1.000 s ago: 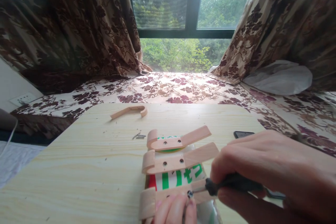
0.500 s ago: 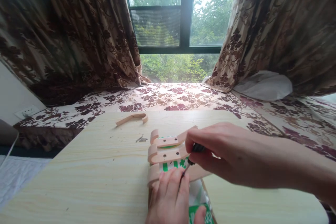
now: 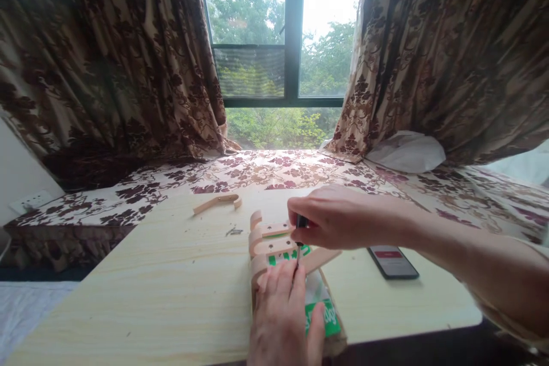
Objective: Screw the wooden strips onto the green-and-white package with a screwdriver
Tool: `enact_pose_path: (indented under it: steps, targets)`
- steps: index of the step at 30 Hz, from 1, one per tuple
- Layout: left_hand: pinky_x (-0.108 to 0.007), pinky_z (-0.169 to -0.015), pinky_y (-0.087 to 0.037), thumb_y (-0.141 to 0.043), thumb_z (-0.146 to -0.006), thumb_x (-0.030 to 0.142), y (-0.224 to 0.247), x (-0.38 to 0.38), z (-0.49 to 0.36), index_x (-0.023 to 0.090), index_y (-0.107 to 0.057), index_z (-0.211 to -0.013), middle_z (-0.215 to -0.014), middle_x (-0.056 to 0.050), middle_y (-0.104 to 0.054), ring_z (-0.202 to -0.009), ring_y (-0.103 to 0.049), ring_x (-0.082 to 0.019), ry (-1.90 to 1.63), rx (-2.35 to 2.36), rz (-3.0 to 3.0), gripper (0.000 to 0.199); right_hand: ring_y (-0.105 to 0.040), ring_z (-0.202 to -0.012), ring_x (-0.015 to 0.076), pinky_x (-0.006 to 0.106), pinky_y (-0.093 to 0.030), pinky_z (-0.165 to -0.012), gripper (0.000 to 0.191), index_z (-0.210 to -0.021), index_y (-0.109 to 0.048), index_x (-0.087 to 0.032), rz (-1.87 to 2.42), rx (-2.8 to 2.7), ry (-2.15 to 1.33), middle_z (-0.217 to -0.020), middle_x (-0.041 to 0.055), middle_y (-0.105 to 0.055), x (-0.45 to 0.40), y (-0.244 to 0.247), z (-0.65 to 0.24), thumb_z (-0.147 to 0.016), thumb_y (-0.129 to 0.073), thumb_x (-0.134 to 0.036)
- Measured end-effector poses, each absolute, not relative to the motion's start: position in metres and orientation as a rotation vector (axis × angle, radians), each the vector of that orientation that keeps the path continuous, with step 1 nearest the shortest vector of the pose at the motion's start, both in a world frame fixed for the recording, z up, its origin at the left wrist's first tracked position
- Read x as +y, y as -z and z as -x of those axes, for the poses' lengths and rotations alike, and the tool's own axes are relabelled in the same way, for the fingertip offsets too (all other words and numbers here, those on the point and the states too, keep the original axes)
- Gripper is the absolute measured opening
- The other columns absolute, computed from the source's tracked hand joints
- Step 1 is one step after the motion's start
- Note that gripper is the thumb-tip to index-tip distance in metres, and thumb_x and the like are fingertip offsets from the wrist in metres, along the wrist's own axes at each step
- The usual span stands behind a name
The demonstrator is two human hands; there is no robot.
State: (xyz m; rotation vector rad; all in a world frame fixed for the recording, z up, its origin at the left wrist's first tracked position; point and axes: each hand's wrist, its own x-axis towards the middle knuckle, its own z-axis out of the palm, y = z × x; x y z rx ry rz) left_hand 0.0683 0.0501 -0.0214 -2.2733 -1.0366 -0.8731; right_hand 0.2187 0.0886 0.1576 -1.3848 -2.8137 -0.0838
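My left hand presses down over the nearest curved wooden hook, its fingers together on the wood and the thumb apart. This hook lies across a green and white package. In my right hand is a screwdriver with a dark handle, held nearly upright. Its shaft runs down to the left fingertips, which hide the tip and whatever it touches. Just beyond, two more wooden hooks lie side by side on the package, the middle one with dark screw heads or holes in it.
A loose wooden hook and several small screws lie on the pale wooden table. A phone with a lit screen rests right of the package. Behind are a flower-patterned ledge cover, a white bag, curtains and a window.
My right hand has drawn left and the screwdriver now stands more upright. The left hand stays on the hook. The view has shifted, bringing the phone into sight.
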Motion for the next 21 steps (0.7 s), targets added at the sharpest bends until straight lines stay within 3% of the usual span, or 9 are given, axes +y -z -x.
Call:
enact_pose_path:
  steps: [3,7,13,17,21]
  targets:
    - [-0.041,-0.080,-0.054,-0.054,-0.078,0.032,0.0229,0.0490,-0.0696,0.009,-0.056,-0.113,-0.112,-0.014,-0.063,-0.102,-0.060,-0.027,0.901,-1.066,2.255,0.042,-0.049,-0.062,0.0125,0.025,-0.027,-0.053,0.018,-0.095,-0.062,-0.019,1.269,-2.919,0.034,-0.075,0.0030,-0.064,0.0868,-0.1676,-0.2184,-0.084,-0.049,-0.026]
    - [-0.042,-0.081,-0.054,-0.055,-0.078,0.031,0.0239,0.0483,-0.0695,0.010,-0.054,-0.116,-0.115,-0.014,-0.062,-0.103,-0.060,-0.027,0.892,-1.081,2.278,0.043,-0.050,-0.064,0.0124,0.025,-0.027,-0.054,0.020,-0.082,-0.062,-0.017,1.225,-2.973,0.094,-0.077,0.0050,-0.066,0.0859,-0.1655,-0.2146,-0.084,-0.042,-0.018]
    - [-0.042,-0.078,-0.055,-0.055,-0.077,0.030,0.0205,0.0482,-0.0719,0.009,-0.055,-0.112,-0.110,-0.015,-0.064,-0.101,-0.061,-0.028,0.902,-1.085,2.254,0.041,-0.051,-0.060,0.0137,0.027,-0.022,-0.049,0.026,-0.083,-0.064,-0.015,1.353,-2.902,0.255,-0.073,0.0078,-0.066,0.0858,-0.1604,-0.2122,-0.087,-0.040,-0.023]
    - [-0.045,-0.082,-0.053,-0.052,-0.078,0.028,0.0209,0.0474,-0.0746,0.009,-0.056,-0.111,-0.110,-0.015,-0.063,-0.103,-0.059,-0.028,0.958,-1.115,2.236,0.038,-0.053,-0.064,0.0140,0.025,-0.026,-0.052,0.022,-0.095,-0.064,-0.018,1.241,-2.934,0.097,-0.076,0.0052,-0.067,0.0864,-0.1669,-0.2154,-0.085,-0.046,-0.027]
    - [-0.041,-0.084,-0.052,-0.052,-0.080,0.031,0.0202,0.0470,-0.0718,0.011,-0.055,-0.115,-0.114,-0.013,-0.063,-0.104,-0.059,-0.026,0.909,-1.106,2.273,0.040,-0.053,-0.066,0.0126,0.024,-0.028,-0.056,0.020,-0.084,-0.063,-0.019,1.183,-2.933,0.059,-0.076,0.0038,-0.066,0.0866,-0.1652,-0.2171,-0.085,-0.043,-0.018]
